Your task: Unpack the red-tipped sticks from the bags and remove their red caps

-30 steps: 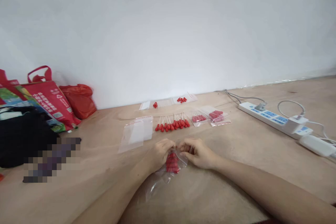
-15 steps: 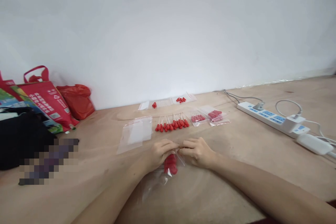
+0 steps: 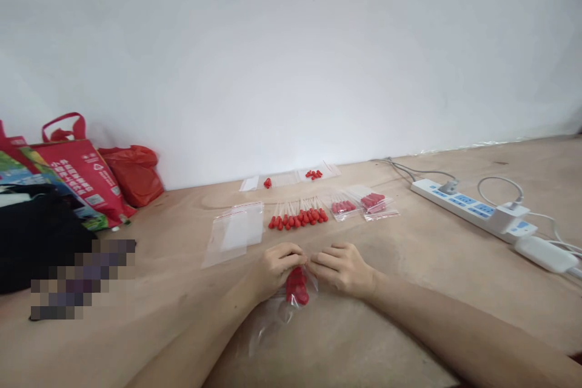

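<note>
Pinching a bag (image 3: 297, 292) toward the near edge of the surface (image 3: 373, 345), left hand (image 3: 279, 267) and right hand (image 3: 344, 270) grip it; beyond, filled bags (image 3: 344, 207) lie beside unbagged sticks (image 3: 302, 217).

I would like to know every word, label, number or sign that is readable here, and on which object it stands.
No words can be quoted surely.
Red shopping bag: white characters, too blurred; a recycling-type triangle and a square code show.
Power strip: any marks too small.
Nearest clear bag: no text visible.
</note>
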Motion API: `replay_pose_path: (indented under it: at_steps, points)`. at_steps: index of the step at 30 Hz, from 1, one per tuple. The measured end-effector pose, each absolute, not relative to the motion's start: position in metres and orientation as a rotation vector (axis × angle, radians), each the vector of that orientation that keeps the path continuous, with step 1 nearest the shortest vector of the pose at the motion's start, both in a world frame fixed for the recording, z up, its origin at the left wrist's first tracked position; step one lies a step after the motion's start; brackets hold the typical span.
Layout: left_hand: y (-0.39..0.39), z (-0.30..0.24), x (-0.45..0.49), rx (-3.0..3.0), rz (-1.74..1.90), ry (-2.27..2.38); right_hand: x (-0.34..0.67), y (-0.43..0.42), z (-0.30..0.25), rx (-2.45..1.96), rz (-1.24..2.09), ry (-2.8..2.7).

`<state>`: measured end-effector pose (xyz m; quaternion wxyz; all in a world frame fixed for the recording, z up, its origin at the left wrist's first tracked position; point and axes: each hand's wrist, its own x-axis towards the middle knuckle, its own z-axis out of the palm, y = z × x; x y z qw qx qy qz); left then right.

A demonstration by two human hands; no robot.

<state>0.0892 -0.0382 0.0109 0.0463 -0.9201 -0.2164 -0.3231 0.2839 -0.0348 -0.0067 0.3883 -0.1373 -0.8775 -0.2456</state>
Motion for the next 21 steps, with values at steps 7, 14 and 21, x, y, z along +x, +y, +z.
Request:
replay_pose_path:
  at_steps: [7, 14, 21]
  points:
    - [-0.037, 0.012, 0.089, -2.834, -0.725, -0.527, 0.283, -0.035, -0.005, -0.254, -0.630, -2.341]
    - [-0.042, 0.020, 0.090, -2.867, -0.485, -0.490, 0.280, -0.034, 0.000, -0.221, -0.585, -2.508]
    - [-0.043, 0.022, 0.091, -2.978, -0.471, -0.520, 0.276, -0.032, 0.004, -0.209, -0.547, -2.621]
